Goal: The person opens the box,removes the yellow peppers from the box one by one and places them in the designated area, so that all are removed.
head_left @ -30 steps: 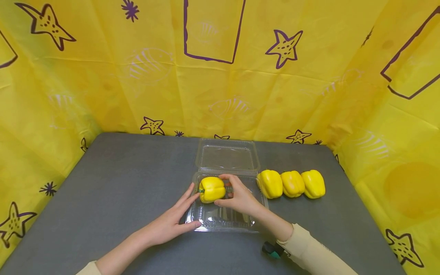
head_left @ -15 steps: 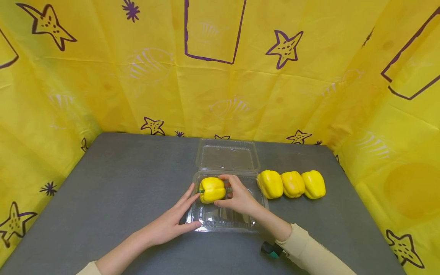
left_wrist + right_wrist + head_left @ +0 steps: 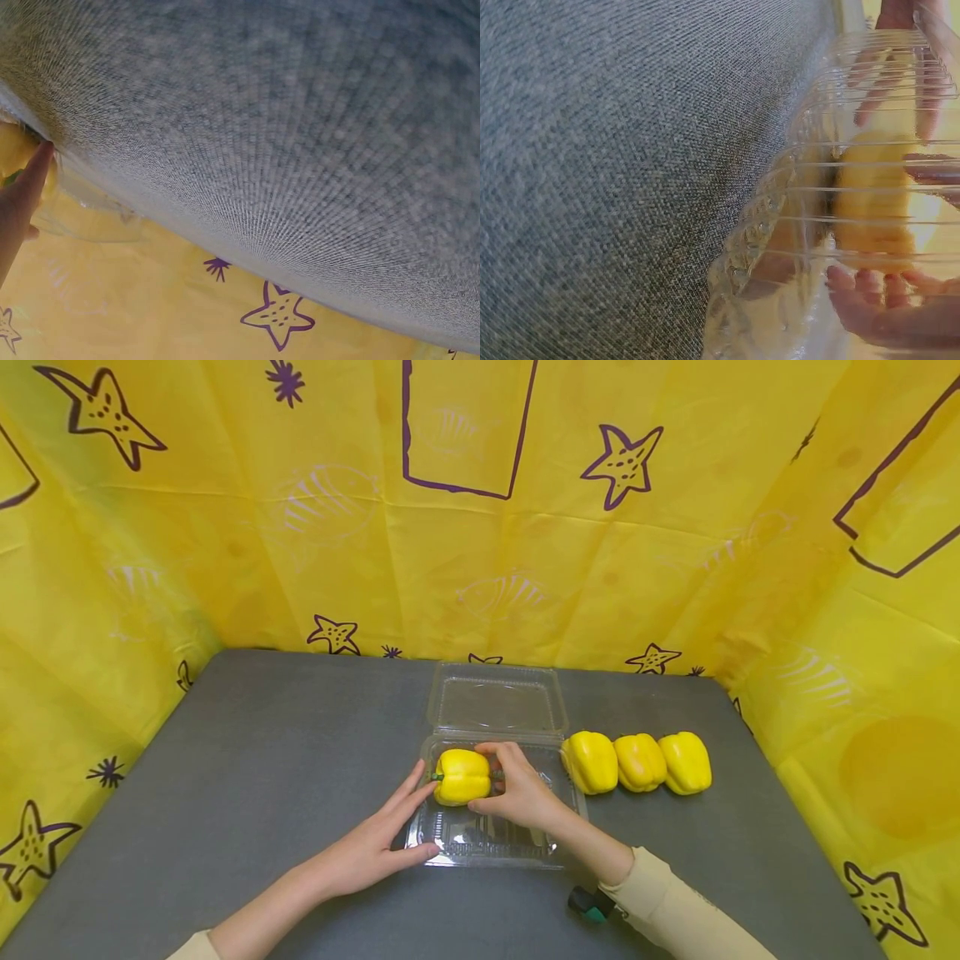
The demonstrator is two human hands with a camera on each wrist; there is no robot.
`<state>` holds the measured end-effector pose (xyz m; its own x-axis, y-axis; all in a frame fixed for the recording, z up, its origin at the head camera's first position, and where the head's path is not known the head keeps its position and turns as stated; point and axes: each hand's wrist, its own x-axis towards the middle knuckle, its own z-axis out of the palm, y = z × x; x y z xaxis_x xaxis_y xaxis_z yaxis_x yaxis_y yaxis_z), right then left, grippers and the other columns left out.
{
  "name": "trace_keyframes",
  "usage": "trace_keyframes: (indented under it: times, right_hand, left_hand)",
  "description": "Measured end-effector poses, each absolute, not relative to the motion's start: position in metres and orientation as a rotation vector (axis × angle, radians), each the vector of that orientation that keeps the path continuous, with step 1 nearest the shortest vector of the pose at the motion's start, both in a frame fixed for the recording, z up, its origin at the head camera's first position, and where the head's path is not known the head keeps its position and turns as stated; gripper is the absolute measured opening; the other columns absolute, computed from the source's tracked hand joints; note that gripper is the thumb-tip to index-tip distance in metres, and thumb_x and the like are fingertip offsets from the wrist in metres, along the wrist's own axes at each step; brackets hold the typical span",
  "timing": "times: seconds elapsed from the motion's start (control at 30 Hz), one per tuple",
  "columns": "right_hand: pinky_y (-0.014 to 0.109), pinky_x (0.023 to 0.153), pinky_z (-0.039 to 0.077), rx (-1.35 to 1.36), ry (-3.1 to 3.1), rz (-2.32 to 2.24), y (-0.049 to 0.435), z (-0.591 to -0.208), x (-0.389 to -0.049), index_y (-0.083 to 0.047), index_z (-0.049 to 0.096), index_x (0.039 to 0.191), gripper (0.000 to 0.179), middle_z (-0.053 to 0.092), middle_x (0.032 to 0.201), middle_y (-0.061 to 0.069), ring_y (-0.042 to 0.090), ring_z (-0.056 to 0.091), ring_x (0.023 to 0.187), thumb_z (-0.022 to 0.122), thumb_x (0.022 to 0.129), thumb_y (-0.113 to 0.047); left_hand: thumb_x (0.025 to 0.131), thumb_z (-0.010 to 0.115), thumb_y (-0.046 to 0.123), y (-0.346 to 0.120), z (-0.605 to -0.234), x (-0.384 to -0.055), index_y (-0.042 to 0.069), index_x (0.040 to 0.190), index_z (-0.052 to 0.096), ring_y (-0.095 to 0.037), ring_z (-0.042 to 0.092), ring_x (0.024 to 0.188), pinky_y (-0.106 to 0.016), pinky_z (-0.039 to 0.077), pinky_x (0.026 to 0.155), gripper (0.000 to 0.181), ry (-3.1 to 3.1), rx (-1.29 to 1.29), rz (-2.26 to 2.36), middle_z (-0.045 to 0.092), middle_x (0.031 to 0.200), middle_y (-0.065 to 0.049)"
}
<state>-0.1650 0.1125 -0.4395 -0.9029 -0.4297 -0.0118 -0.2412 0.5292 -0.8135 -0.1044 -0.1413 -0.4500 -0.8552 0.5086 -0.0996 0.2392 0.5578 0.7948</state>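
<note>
A yellow bell pepper (image 3: 462,778) lies on its side in the left back part of a clear plastic clamshell container (image 3: 498,852), its green stem pointing left. My right hand (image 3: 525,792) grips the pepper's right end between thumb and curled fingers. My left hand (image 3: 378,843) rests at the container's left edge with fingers straight, fingertips beside the stem and thumb over the front left corner. In the right wrist view, the pepper (image 3: 874,199) shows through the clear ribbed wall. In the left wrist view, only part of the left hand (image 3: 19,206) appears.
Right of the container, three more yellow bell peppers (image 3: 638,762) lie in a row on the grey table (image 3: 300,735). The container's lid (image 3: 497,697) lies folded back behind it. A yellow patterned cloth (image 3: 480,543) hangs around the table's back and sides.
Along with the right fingers, the gripped pepper has shifted very slightly toward me and turned a little. My left hand, the container and the row of peppers have stayed put.
</note>
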Motion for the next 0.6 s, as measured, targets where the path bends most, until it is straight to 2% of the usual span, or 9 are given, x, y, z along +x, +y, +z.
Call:
trace_keyframes:
  times: [0.6]
  right_hand:
    - [0.037, 0.087, 0.054, -0.59, 2.516, -1.303, 0.1108, -0.4453, -0.1662, -0.005, 0.041, 0.139, 0.078, 0.048, 0.128, 0.013, 0.027, 0.051, 0.11, 0.085, 0.075, -0.016]
  left_hand:
    - [0.091, 0.063, 0.05, -0.1411, -0.4509, -0.105, 0.023, 0.156, 0.022, -0.031, 0.014, 0.146, -0.062, 0.027, 0.107, 0.081, 2.473, 0.61, 1.186, -0.007, 0.163, 0.008]
